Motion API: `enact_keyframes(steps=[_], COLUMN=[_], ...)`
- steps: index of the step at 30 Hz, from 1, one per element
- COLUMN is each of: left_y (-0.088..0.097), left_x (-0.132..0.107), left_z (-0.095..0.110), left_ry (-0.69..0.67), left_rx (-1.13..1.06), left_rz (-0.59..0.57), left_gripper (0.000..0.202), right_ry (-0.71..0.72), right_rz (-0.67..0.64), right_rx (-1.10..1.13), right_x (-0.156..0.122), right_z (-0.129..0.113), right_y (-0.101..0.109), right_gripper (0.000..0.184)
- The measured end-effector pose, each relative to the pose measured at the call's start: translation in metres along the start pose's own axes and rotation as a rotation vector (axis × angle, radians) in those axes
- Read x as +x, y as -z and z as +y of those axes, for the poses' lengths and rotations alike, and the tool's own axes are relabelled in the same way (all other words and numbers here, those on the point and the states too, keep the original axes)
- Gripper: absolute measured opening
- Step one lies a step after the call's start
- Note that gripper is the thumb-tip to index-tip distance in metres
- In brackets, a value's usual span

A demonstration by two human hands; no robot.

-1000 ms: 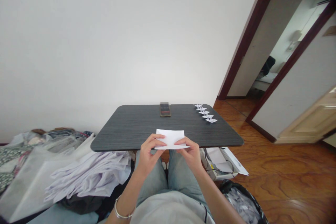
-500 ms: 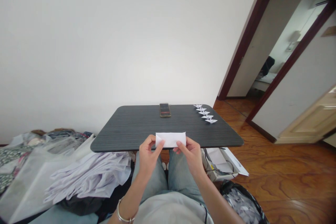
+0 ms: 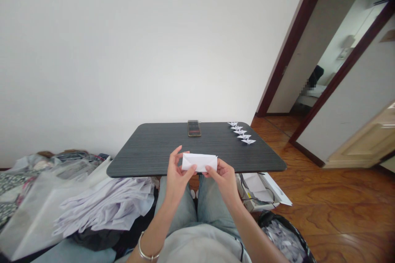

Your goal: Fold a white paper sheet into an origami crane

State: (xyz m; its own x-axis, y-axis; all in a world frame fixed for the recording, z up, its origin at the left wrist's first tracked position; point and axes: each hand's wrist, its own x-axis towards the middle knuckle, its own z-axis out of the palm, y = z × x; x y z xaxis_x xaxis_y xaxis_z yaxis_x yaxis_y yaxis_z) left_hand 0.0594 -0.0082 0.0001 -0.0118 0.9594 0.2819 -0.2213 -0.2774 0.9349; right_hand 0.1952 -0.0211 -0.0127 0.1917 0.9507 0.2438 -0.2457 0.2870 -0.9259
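A folded white sheet of paper [image 3: 200, 161] is held level between my two hands, over the near edge of the dark table [image 3: 154, 144]. My left hand [image 3: 178, 174] pinches its left end, thumb in front, with the index finger raised off behind it. At the other end, my right hand [image 3: 224, 174] grips the paper between thumb and fingers. Several folded paper cranes [image 3: 240, 132] stand in a row along the table's right side. A phone [image 3: 194, 128] lies at the table's back middle.
White cloth [image 3: 108, 205] and other clothes are heaped on the left. Right of my legs sits a box [image 3: 257, 193] with papers and cables. A black bag of paper scraps [image 3: 285, 238] stands below it. A white wall [image 3: 154, 49] rises behind the table.
The left fingers have loosened and lifted, with the index finger now pointing up behind the paper. The paper has shifted slightly and its top edge slants a little.
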Motion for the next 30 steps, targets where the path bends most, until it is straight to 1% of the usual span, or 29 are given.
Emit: enact_keyframes(steps=[2, 4, 11, 22, 30], left_y=[-0.0013, -0.0024, -0.0039, -0.0056, -0.0061], left_x=[0.0005, 0.0007, 0.0016, -0.0001, -0.0020], left_z=[0.0008, 0.0010, -0.0022, -0.0009, 0.0022], left_ry=[0.065, 0.090, 0.068, 0.099, 0.111], left_rx=[-0.034, -0.056, -0.075, -0.046, -0.059], left_rz=[-0.027, -0.037, -0.044, -0.024, -0.037], left_gripper=[0.070, 0.069, 0.062, 0.062, 0.060], right_ry=[-0.007, -0.012, -0.007, -0.013, -0.029], right_rz=[-0.007, -0.008, -0.006, -0.010, -0.006], right_rx=[0.009, 0.011, -0.029, -0.047, -0.046], right_x=[0.0002, 0.0005, 0.0013, 0.0017, 0.0023], right_z=[-0.0004, -0.0010, -0.0025, -0.0014, -0.0035], right_y=[0.0001, 0.0000, -0.0007, 0.0000, 0.0004], right_gripper=[0.019, 0.020, 0.023, 0.024, 0.026])
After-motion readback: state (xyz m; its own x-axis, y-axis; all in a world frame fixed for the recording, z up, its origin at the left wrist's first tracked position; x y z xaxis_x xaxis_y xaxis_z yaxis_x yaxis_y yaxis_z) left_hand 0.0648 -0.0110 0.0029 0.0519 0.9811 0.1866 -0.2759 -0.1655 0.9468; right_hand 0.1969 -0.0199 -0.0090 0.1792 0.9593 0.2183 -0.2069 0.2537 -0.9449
